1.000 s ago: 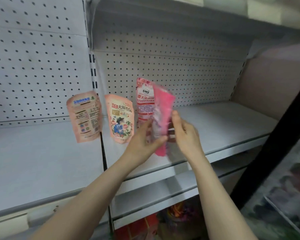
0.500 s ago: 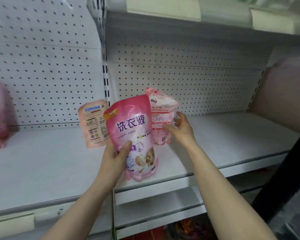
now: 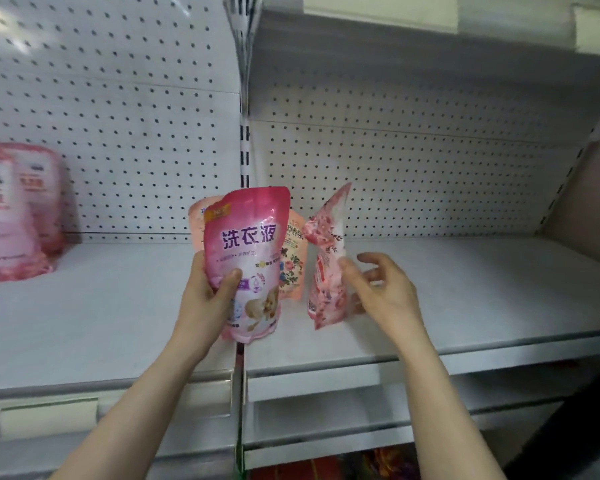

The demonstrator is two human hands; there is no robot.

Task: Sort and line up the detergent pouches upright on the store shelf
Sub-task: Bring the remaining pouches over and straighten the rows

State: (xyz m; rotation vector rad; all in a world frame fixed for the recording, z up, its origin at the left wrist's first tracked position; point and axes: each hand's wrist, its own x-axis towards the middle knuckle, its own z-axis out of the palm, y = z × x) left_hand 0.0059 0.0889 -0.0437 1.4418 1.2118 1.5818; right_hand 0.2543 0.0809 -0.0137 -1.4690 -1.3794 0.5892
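White steel store shelf [image 3: 118, 323], price rail along its near lip. Below it, a lower tier shows a strip of bright packaging [image 3: 326, 465], too dim to name. Two bare forearms reach up from the near edge.

Left grip [image 3: 207, 299]: fingers and thumb wrapped round the lower half of a pink laundry-liquid pouch [image 3: 246, 244], held upright, print toward the camera, base seemingly off the shelf near its lip.

Right grip [image 3: 387, 294]: thumb laid on the side of a pink floral pouch [image 3: 326, 271], which is edge-on and tilted, top toward the right. Fingers loosely curled just behind it. Clamping or only steadying, cannot tell. Pouch base looks to be down on the shelf.

Farther back, a peach flower-print pouch [image 3: 293, 261] stands between those two. Another peach pouch [image 3: 196, 221] peeks out left of the pink one. Far left, a blurred cluster of pink pouches [image 3: 14, 216] against the pegboard back [image 3: 413, 174].

Progress, my reading: early to middle. Peach pair standing; two pink pouches not yet placed; no tidy row yet, kinds mixed.

Against half a second ago:
- The floral pouch showed its broad face then; now it is turned edge-on and tipped.
- The flower-print peach pouch was hidden then and now shows.
- The left hold is unchanged.
- The view has swung slightly left.
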